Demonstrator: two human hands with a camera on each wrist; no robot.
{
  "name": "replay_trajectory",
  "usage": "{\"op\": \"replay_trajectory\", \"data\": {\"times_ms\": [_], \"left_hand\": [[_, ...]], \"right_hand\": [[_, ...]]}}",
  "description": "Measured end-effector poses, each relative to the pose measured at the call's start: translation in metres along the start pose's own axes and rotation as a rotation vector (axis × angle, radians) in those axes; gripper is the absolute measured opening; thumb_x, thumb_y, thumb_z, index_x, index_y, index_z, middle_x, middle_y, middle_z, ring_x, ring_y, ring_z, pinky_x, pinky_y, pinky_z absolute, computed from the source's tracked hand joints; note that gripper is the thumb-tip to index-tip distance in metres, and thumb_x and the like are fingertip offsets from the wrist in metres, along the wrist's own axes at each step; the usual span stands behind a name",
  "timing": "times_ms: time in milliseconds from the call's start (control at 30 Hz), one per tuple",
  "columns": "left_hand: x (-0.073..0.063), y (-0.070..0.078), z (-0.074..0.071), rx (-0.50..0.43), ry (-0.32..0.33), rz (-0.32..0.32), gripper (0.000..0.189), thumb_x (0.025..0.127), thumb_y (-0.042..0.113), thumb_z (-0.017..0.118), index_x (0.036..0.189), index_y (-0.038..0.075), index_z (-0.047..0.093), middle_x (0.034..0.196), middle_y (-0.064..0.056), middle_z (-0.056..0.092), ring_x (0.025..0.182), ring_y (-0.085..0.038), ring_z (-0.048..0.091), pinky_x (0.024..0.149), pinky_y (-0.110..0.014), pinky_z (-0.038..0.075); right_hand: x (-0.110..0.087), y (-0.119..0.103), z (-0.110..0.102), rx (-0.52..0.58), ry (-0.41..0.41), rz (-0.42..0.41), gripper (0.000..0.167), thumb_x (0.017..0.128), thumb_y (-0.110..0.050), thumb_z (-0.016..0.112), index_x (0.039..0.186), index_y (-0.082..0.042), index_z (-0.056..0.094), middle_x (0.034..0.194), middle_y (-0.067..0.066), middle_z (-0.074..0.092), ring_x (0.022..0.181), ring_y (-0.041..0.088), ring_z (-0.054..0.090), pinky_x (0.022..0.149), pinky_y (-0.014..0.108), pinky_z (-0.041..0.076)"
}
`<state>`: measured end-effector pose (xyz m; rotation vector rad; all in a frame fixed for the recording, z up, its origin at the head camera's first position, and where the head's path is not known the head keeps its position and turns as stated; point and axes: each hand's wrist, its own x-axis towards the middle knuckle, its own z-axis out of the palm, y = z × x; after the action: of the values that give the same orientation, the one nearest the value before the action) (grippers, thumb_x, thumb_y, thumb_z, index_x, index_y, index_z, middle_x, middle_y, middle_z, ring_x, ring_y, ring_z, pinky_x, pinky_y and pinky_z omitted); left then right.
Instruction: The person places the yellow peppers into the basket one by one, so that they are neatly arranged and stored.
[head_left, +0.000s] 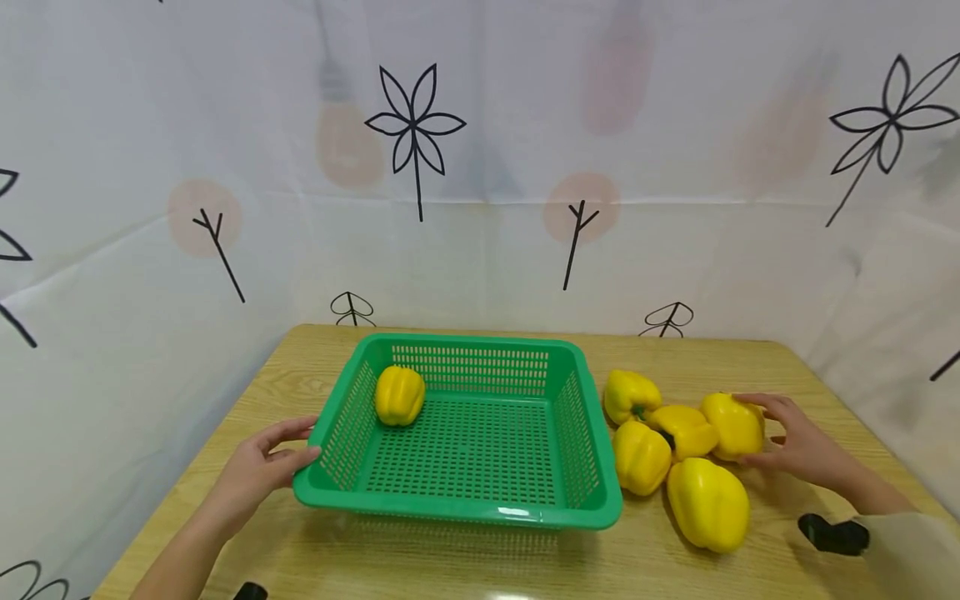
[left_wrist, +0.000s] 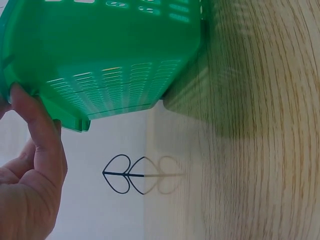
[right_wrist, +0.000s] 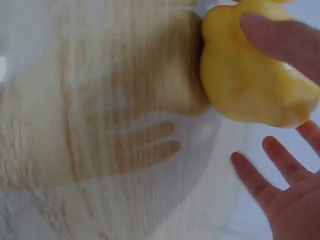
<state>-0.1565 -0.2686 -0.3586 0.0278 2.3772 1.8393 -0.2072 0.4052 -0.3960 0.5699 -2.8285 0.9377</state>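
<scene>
A green perforated plastic basket (head_left: pixel 465 505) stands on the wooden table, with one yellow bell pepper (head_left: pixel 400 396) in its far left corner. My left hand (head_left: pixel 258 471) grips the basket's left rim, thumb on the edge and fingers behind it; the left wrist view shows the fingers at the basket's rim (left_wrist: pixel 75 122). At the right, my right hand (head_left: pixel 806 446) is around a yellow bell pepper (head_left: pixel 731 427), thumb and forefinger at opposite sides of it. In the right wrist view its other fingers (right_wrist: pixel 255 180) spread straight beside the pepper (right_wrist: pixel 245 75).
Right of the basket lie several more yellow peppers: one behind (head_left: pixel 630 396), one beside the basket wall (head_left: pixel 641 458), one in the middle (head_left: pixel 686 429) and a large one in front (head_left: pixel 708 504). A patterned white cloth (head_left: pixel 480 267) hangs behind the table (head_left: pixel 420 571).
</scene>
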Motion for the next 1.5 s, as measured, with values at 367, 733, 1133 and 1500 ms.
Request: {"op": "replay_trajectory", "data": {"times_ms": [367,733,1133,1500], "left_hand": [[0.000,-0.002,0.000,-0.012,0.001,-0.010,0.061,0.091,0.020,0.063,0.142,0.002,0.035,0.135,-0.021,0.035,0.091,-0.014,0.064,0.074,-0.036,0.053],[0.002,-0.004,0.001,-0.003,0.013,-0.013,0.061,0.090,0.024,0.065,0.140,0.003,0.038,0.133,-0.019,0.038,0.092,-0.015,0.064,0.075,-0.036,0.053],[0.001,-0.003,0.001,-0.012,0.009,-0.006,0.061,0.090,0.022,0.064,0.141,0.002,0.037,0.135,-0.020,0.036,0.092,-0.015,0.064,0.075,-0.036,0.053],[0.001,-0.003,0.000,-0.023,-0.001,0.002,0.061,0.091,0.020,0.063,0.142,0.001,0.035,0.136,-0.020,0.034,0.092,-0.014,0.063,0.075,-0.035,0.053]], "right_hand": [[0.001,-0.005,0.004,-0.040,0.086,-0.016,0.077,0.064,-0.005,0.084,0.125,0.013,0.041,0.116,0.032,0.035,0.093,0.054,0.046,0.063,0.050,0.052],[0.002,-0.008,-0.006,-0.069,0.149,-0.022,0.077,0.065,-0.004,0.084,0.126,0.013,0.041,0.115,0.031,0.036,0.091,0.049,0.046,0.062,0.025,0.052],[0.004,-0.019,-0.014,-0.052,0.217,-0.095,0.076,0.063,0.000,0.084,0.126,0.012,0.042,0.115,0.028,0.036,0.094,-0.013,0.029,0.067,0.000,0.037],[0.007,-0.034,-0.018,-0.070,0.264,-0.123,0.077,0.061,0.001,0.085,0.125,0.012,0.044,0.115,0.028,0.037,0.096,-0.015,0.030,0.068,-0.002,0.035]]}}
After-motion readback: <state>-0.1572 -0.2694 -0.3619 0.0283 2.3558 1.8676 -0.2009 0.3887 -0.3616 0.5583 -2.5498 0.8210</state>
